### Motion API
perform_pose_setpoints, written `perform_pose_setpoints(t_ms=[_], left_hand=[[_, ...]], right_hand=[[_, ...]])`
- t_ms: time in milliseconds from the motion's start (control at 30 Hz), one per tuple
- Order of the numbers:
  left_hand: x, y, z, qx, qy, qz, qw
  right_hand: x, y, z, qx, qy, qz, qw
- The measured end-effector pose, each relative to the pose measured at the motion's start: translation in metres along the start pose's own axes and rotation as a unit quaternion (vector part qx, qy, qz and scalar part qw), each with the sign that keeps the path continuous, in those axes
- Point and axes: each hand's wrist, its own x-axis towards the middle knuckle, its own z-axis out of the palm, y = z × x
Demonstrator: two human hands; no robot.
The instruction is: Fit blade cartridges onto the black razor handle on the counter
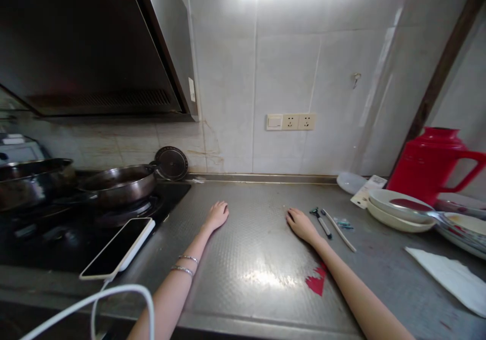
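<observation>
My left hand point(217, 215) rests palm down on the metal countertop point(250, 228), with two silvery bracelets point(184, 268) on the wrist. Its fingers are loosely bent and nothing shows in them. Farther right, my right hand point(299, 222) lies on the same counter, fingers relaxed and apart from any object. Just beyond it are a razor with a dark handle point(322, 223) and a thin white stick point(341, 232). A torn red piece point(317, 281) lies beside my right forearm.
On the left, a phone point(117, 249) with a white cable sits at the edge of the stove point(174, 193), near a pan point(125, 185) and a pot point(34, 180). At right stand a red thermos jug point(425, 165), stacked dishes point(402, 221) and a white sheet point(451, 277).
</observation>
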Motion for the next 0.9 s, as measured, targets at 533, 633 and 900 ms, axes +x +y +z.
perform_pose_setpoints(t_ms=[533, 633, 900], left_hand=[[0.000, 0.001, -0.001, 0.001, 0.003, -0.005, 1.000], [0.000, 0.001, -0.001, 0.005, 0.004, -0.003, 1.000], [0.000, 0.000, 0.000, 0.006, 0.011, 0.001, 1.000]], right_hand=[[0.004, 0.018, -0.045, 0.010, 0.028, 0.114, 0.993], [0.000, 0.038, -0.071, -0.010, -0.015, 0.178, 0.984], [-0.019, 0.068, -0.097, -0.008, -0.173, 0.207, 0.963]])
